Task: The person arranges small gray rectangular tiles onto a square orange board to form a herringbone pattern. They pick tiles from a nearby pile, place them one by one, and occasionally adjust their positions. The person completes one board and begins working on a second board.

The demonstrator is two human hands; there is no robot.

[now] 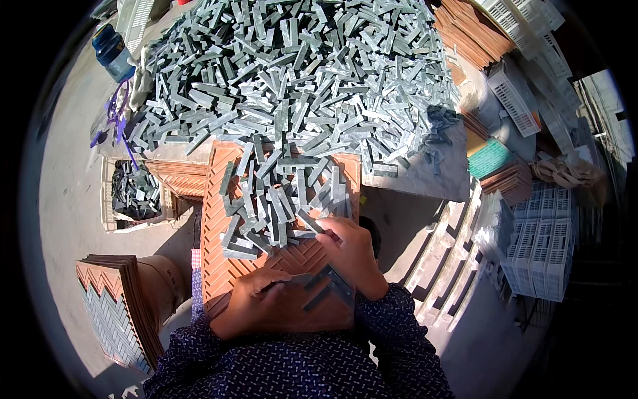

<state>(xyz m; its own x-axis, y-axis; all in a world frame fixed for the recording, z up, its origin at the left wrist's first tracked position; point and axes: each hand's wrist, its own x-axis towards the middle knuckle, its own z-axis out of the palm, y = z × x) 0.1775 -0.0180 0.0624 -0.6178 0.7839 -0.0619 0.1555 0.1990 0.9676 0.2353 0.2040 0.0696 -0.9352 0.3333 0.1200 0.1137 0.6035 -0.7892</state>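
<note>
My right hand [353, 256] is closed in a pinch on a grey-green stone strip [308, 221] at the near edge of a loose heap of such strips [276, 193]. Those lie on an orange tray [216, 179] with slanting herringbone grooves. Lower down, my left hand [252, 302] rests over the tray's near part, its fingers curled. Another stone strip [300, 278] juts out at its fingertips. Several strips [340, 287] lie in the grooves at the tray's near right, below my right wrist. Part of that area is in shadow.
A large pile of stone strips [286, 73] covers the table beyond. At left are a bin of strips [135, 191], a stack of trays [119, 299] and a blue bottle [113, 53]. White plastic crates [539, 243] and a green-topped stack [490, 158] stand at right.
</note>
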